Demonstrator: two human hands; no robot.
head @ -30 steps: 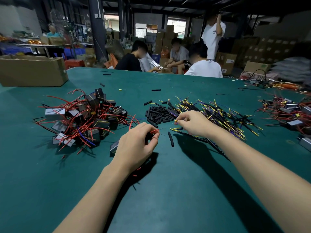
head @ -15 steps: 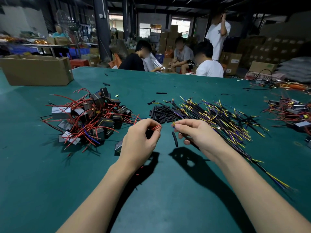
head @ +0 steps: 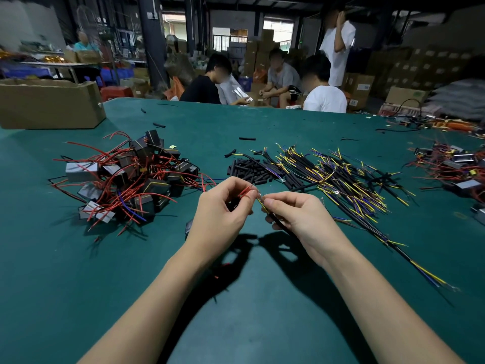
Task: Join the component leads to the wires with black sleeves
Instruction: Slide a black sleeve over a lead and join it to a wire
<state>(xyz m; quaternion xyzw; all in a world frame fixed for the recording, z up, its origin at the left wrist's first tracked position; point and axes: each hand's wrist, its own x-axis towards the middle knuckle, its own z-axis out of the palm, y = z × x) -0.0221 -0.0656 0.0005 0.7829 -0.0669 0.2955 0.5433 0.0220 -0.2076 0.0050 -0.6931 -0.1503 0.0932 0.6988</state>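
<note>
At the far left of the green table [head: 78, 258] we saw a brown cardboard box [head: 49, 105]; from our angle we could not tell what it held. Nearer us lay a heap of dark block components [head: 123, 179] tangled in their red leads, then a small pile of short black sleeves [head: 249, 170], then a broad spread of black-sheathed wires [head: 338, 179] with yellow and blue ends. A second cluster of components [head: 456, 166] sat at the far right.

Our left hand [head: 220, 219] was curled, thumb and forefinger pinching a few red leads [head: 245, 191] at their tips; a dark body showed inside the palm, mostly hidden. Our right hand [head: 299, 219] was likewise closed, thumb and forefinger gripping the yellow end of one black-sheathed wire [head: 278, 223], which ran back under the palm and out behind the wrist across the table to its yellow and blue tail.

The two pinched ends met between our hands, above the table and just in front of the sleeve pile. The bare tips looked touching, though they were too small for us to tell whether they were twisted together.

Several people sat or stood beyond the table's far edge among stacked cartons.
</note>
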